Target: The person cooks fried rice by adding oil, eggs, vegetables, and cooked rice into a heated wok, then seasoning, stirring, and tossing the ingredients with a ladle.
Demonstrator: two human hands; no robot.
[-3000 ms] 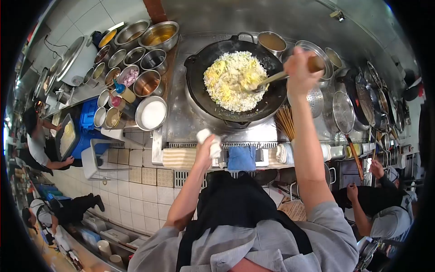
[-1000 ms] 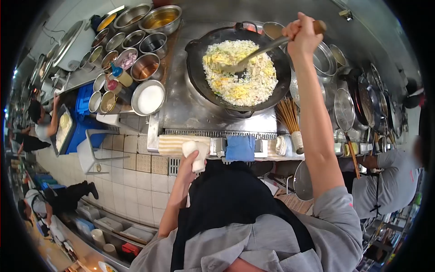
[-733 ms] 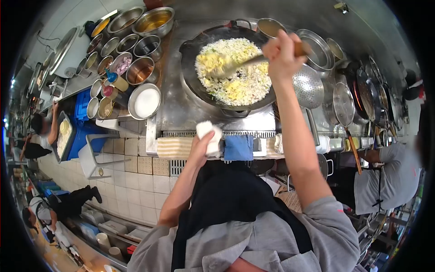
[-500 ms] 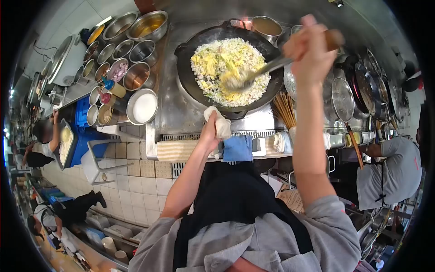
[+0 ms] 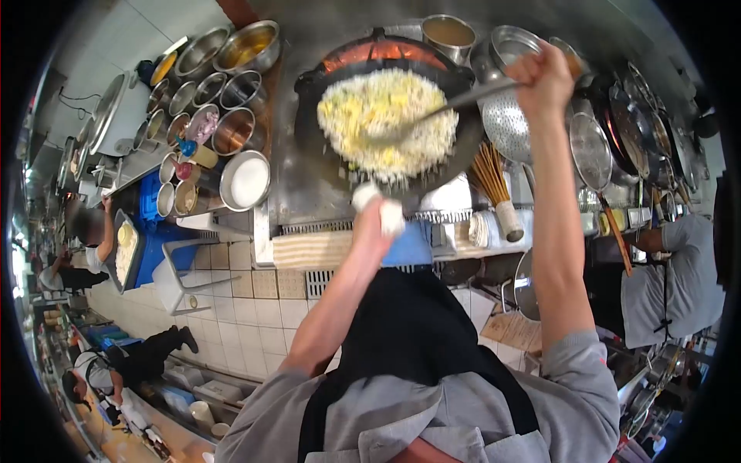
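Note:
My right hand (image 5: 543,81) is closed around the handle of a long metal ladle (image 5: 471,96). Its bowl end, blurred, is in a mass of rice with yellow egg (image 5: 386,96). The rice fills the middle of a large black wok (image 5: 312,139), whose far rim is lifted off the burner. Orange flames (image 5: 378,52) glow behind that rim. Near the wok's close edge, my left hand (image 5: 372,234) grips a folded white cloth (image 5: 392,219); the wok handle is hidden there.
Metal bowls of ingredients stand at left, including a bowl of white granules (image 5: 245,180). A bamboo brush (image 5: 488,174), a perforated strainer (image 5: 507,127) and a pot of liquid (image 5: 449,35) are around the stove. Striped cloth (image 5: 309,251) lines the front edge. A co-worker (image 5: 671,282) stands at right.
The wok has tilted toward me and its far rim has risen, exposing flames. My left hand moved slightly right and down with the cloth. The ladle's handle now lies flatter across the wok.

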